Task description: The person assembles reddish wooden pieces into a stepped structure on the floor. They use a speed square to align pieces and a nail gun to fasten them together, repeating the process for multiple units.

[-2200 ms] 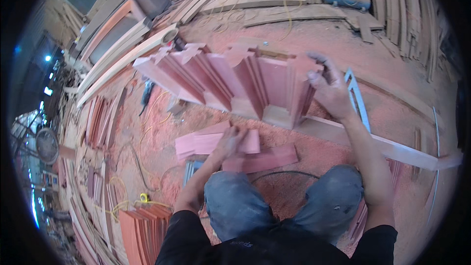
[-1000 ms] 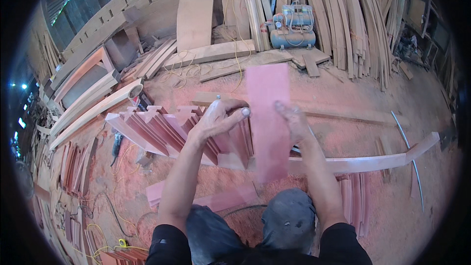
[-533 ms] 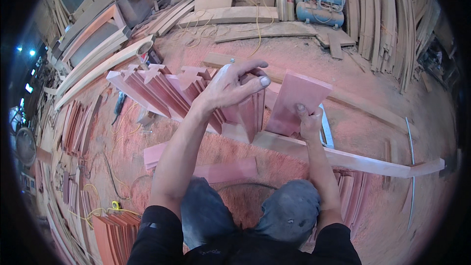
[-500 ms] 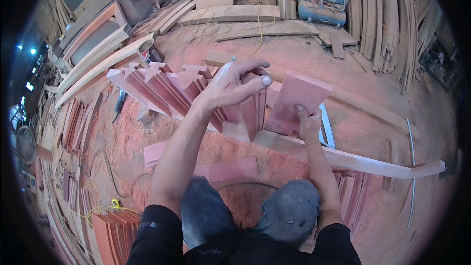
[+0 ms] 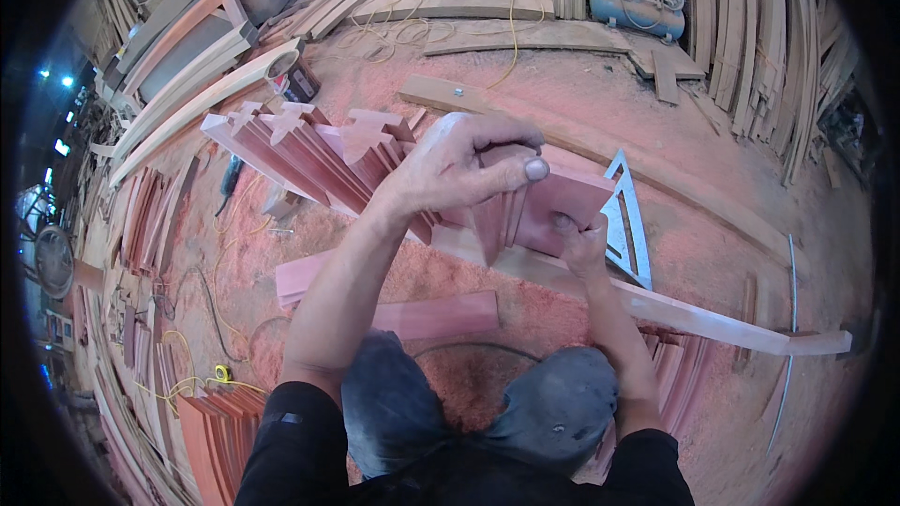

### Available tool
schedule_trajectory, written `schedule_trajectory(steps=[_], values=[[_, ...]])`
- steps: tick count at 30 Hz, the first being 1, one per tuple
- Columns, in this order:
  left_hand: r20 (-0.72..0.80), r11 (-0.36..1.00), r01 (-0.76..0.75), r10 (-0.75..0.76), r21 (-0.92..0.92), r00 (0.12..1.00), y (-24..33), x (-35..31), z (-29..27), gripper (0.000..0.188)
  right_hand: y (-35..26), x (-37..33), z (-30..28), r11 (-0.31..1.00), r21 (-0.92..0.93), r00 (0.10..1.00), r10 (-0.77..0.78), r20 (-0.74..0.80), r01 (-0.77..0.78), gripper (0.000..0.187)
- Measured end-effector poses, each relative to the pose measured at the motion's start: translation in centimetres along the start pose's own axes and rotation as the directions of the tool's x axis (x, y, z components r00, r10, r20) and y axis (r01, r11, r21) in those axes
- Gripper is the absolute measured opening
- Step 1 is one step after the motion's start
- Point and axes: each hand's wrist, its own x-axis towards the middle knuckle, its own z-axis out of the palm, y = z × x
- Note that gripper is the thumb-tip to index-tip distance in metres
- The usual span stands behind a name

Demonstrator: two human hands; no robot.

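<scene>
My right hand (image 5: 585,245) grips a flat reddish wooden board (image 5: 548,211), thumb on its near face. The board stands on edge on a long pale timber (image 5: 656,307), beside upright moulded wooden pieces (image 5: 489,225). Over the tops of these pieces is my left hand (image 5: 469,164), its fingers curled and thumb pointing right; whatever lies under the fingers is hidden. Further left, several more moulded pieces (image 5: 323,155) lean in a row with their profiled ends up. A silver triangular set square (image 5: 626,225) is just right of the board.
Two loose reddish boards, one a flat plank (image 5: 436,315), lie on the dusty floor before my knees. A bucket (image 5: 293,77) stands behind the row. At left are a yellow tape measure (image 5: 222,372) and cords; a blue air compressor (image 5: 637,0) stands at the back.
My right hand has lowered the board and brought it left, closer to the upright pieces, uncovering more of the set square. My left hand has shifted slightly right. The whole view has tilted a little.
</scene>
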Motion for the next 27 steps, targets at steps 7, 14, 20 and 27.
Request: schedule_trajectory(steps=[7, 14, 20, 27], values=[[0.055, 0.984, -0.145, 0.140, 0.102, 0.989, 0.3, -0.1, -0.6, 0.043, -0.5, -1.1, 1.5, 0.988, 0.033, 0.988, 0.153, -0.001, -0.153, 0.040], [0.072, 0.998, -0.022, 0.026, -0.054, 0.997, 0.6, 0.1, -0.8, 0.045, 1.1, -1.3, 0.3, 0.945, 0.129, 0.944, 0.274, 0.183, -0.300, 0.046], [0.155, 0.931, -0.173, 0.128, 0.323, 0.980, 3.2, 0.4, -0.9, 0.036, 2.7, -2.7, -0.2, 0.956, 0.000, 0.934, 0.287, 0.212, -0.294, 0.038], [0.198, 0.839, -0.161, 0.064, 0.520, 0.978, 5.3, 1.5, 1.2, 0.032, 6.7, 1.3, -3.6, 0.778, -0.107, 0.702, 0.610, 0.367, -0.619, 0.033]])
